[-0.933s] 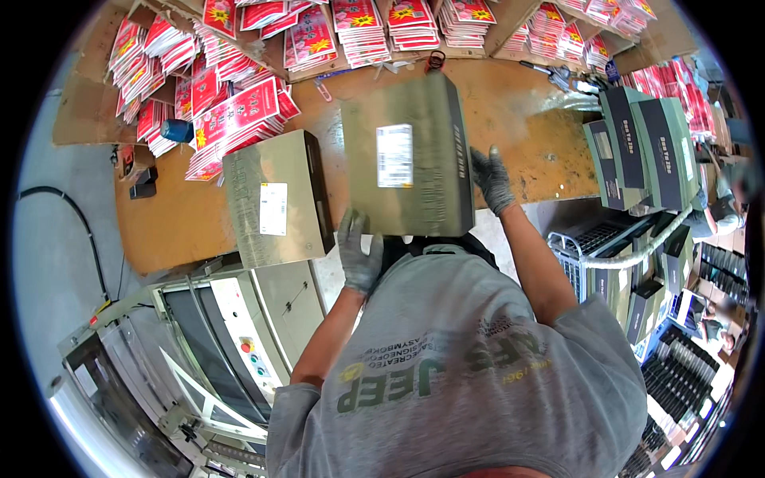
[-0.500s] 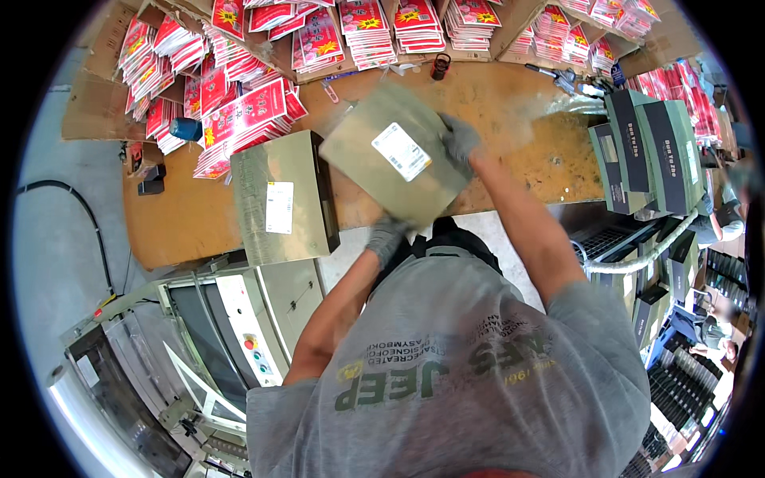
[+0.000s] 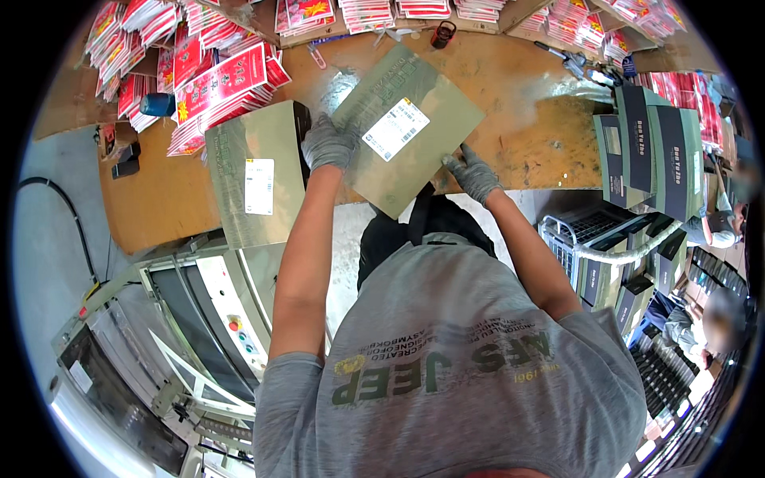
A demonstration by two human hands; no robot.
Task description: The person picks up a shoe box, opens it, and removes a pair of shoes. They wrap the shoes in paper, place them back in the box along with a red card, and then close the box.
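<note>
An olive-green flat box [image 3: 430,103] with a white label [image 3: 396,129] is held at a slant over the front of the table. My left hand [image 3: 328,142], in a grey glove, grips its left edge. At its lower right edge is my right hand [image 3: 472,174], also gloved in grey, with the thumb by the rim and the other fingers partly hidden. To the left, a second olive-green box [image 3: 227,199] with a white label lies near the table's front edge, close beside my left hand.
Stacks of red printed packets [image 3: 227,92] fill cardboard cartons along the back of the brown table [image 3: 526,119]. A blue cup-like object [image 3: 158,104] sits among them. Dark green boxes [image 3: 673,159] stand at the right, above a wire cart [image 3: 562,239]. A machine [image 3: 215,319] stands front left.
The box has turned in my hands. My left hand has gone from its near edge up to its left edge; my right hand has come from the far right down to the lower right edge.
</note>
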